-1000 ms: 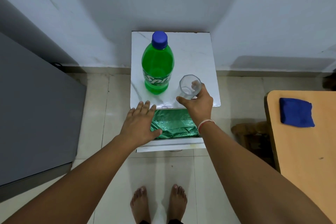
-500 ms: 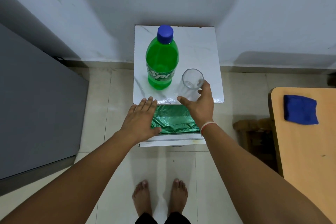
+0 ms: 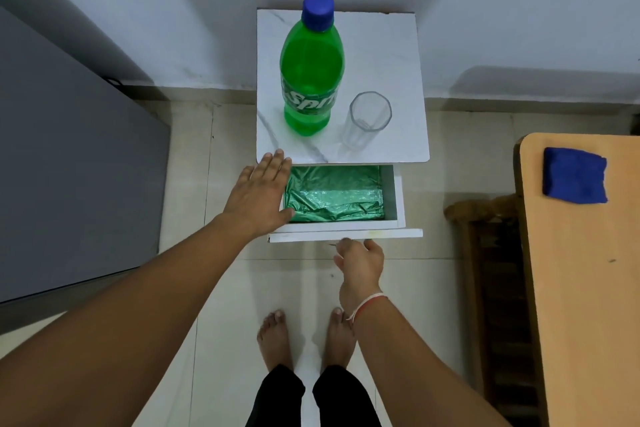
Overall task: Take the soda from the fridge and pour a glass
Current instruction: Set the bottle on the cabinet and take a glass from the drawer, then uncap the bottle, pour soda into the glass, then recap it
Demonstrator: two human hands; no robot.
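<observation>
Below: open drawer (image 3: 398, 198), green foil (image 3: 334, 196); left hand (image 3: 258, 199) flat on edge; right hand (image 3: 360, 262) curled at drawer front, grip unclear.

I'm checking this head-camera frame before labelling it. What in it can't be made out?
- Right hand: fingers curl under the drawer front, which hides any handle and the grip.
- Bottle label: wraps out of sight, partly unreadable.
- Drawer contents: green foil covers them.
- Fridge: cut off by the left edge.

Glossy green plastic bottle (image 3: 311, 80), clear smooth glass (image 3: 367, 120), marble-look satin worktop (image 3: 391, 55), crinkled shiny foil (image 3: 334, 194), matt blue cloth (image 3: 575, 175).
</observation>
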